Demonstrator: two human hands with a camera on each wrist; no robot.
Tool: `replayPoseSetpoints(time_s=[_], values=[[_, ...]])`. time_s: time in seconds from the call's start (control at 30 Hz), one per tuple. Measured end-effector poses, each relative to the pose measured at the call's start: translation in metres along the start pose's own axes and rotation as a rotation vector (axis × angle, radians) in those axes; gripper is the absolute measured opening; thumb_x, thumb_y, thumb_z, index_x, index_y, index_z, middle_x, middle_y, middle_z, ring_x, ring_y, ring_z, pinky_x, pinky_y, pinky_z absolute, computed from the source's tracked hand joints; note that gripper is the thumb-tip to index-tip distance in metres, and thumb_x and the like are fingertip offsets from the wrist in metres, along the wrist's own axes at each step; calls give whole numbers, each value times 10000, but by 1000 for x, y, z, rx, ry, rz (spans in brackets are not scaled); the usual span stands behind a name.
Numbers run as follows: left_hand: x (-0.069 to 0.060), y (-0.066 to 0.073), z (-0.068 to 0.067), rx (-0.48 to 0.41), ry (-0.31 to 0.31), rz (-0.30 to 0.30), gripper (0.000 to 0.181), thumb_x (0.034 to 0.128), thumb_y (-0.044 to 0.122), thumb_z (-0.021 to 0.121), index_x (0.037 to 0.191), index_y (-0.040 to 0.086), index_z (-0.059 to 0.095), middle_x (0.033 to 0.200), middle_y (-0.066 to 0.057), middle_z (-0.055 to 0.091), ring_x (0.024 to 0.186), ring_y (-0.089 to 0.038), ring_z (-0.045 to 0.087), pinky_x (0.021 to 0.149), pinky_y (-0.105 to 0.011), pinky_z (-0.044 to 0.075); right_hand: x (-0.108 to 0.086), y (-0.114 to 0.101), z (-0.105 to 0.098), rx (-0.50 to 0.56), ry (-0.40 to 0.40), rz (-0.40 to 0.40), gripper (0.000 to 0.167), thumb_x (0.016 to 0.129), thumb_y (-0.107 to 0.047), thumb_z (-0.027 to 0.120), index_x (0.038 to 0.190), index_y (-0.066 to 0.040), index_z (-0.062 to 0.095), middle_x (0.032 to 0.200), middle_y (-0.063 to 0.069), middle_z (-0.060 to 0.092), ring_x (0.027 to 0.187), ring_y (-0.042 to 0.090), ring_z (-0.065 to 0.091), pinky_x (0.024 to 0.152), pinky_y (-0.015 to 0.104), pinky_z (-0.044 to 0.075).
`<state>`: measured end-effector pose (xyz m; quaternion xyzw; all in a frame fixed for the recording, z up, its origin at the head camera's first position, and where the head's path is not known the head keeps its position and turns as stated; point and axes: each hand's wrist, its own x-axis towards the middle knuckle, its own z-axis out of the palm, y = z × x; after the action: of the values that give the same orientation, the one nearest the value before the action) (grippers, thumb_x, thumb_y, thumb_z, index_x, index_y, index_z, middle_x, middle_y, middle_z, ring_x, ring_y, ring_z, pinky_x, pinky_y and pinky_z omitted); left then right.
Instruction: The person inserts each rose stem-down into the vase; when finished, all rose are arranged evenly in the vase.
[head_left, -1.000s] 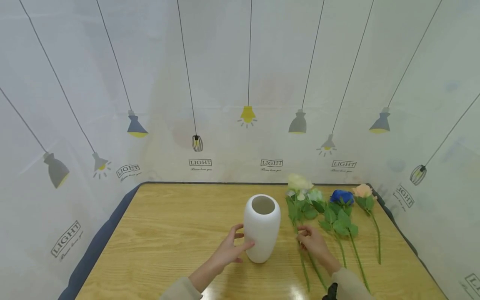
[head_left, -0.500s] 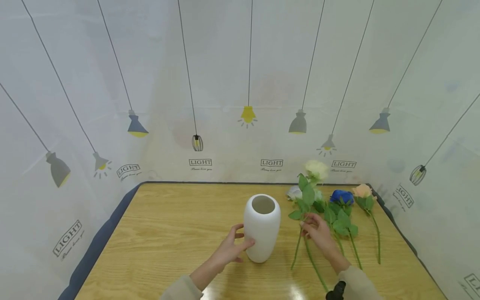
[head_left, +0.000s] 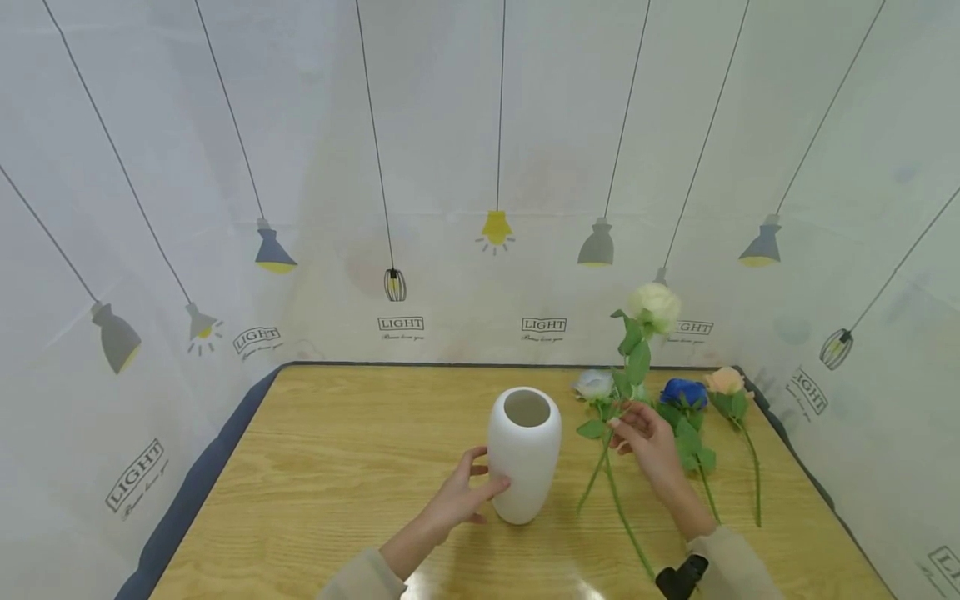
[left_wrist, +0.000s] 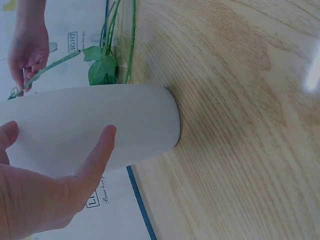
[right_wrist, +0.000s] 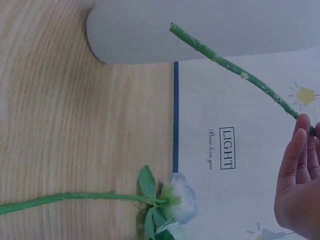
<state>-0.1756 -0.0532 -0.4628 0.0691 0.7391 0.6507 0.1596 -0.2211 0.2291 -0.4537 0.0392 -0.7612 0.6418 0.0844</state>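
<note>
A tall white vase (head_left: pixel 527 467) stands upright near the middle of the table. My left hand (head_left: pixel 456 498) holds its left side, thumb across the front; the far fingers are partly hidden. Between the fingertips of my right hand (head_left: pixel 649 440) is the stem of a cream-white rose (head_left: pixel 655 307), raised above the table to the right of the vase. The bloom points up and away, and the cut stem end (right_wrist: pixel 182 34) hangs free, apart from the vase. Beneath it lies a pale grey-blue rose (head_left: pixel 593 384), its stem running toward the front.
A blue rose (head_left: pixel 683 393) and a peach rose (head_left: pixel 726 381) lie on the wooden table (head_left: pixel 337 467) at the right, stems toward the front. A pale green bloom is mostly hidden behind my right hand. Printed cloth (head_left: pixel 450 167) walls the table's back and sides.
My right hand has lifted the cream-white rose off the other flowers, up and slightly right, its bloom now against the cloth. The left hand and vase have stayed in place.
</note>
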Motion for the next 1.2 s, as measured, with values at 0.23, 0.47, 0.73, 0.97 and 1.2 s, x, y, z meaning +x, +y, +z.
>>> replayPoseSetpoints(time_s=[0.23,0.47,0.73,0.97,1.2], values=[[13,-20,-2,1,-4,-5,686,821,303,629,1332,46,252,1240,-279,348,973,-396,497,633,-489,477,-1,-25,3,113,33,-50,287,867,-58,559,1066,100,425,757,12,585,574,115,565,512,242,472],[12,-18,-2,-2,1,-17,700,811,331,636,1334,61,258,1245,-265,353,969,-378,504,637,-478,478,-3,-50,6,222,42,-105,209,869,-63,560,990,57,440,722,-16,582,560,117,563,510,229,463],[13,-19,-2,1,-6,-29,702,820,315,630,1338,43,242,1249,-283,340,981,-399,492,639,-474,479,-2,-71,10,446,5,-185,154,876,-17,533,1019,-5,480,774,36,575,553,126,532,510,222,444],[15,-23,-4,19,-18,4,765,787,432,629,1333,57,248,1237,-307,329,965,-414,493,625,-469,484,-1,-85,13,573,-26,-267,157,879,23,506,1034,1,521,790,52,603,538,131,531,476,213,430],[13,-19,-2,0,-7,-20,744,795,378,642,1335,52,248,1252,-283,337,977,-396,495,644,-477,479,0,-96,15,682,1,-277,194,897,13,476,1090,23,473,836,62,593,529,114,495,471,194,407]])
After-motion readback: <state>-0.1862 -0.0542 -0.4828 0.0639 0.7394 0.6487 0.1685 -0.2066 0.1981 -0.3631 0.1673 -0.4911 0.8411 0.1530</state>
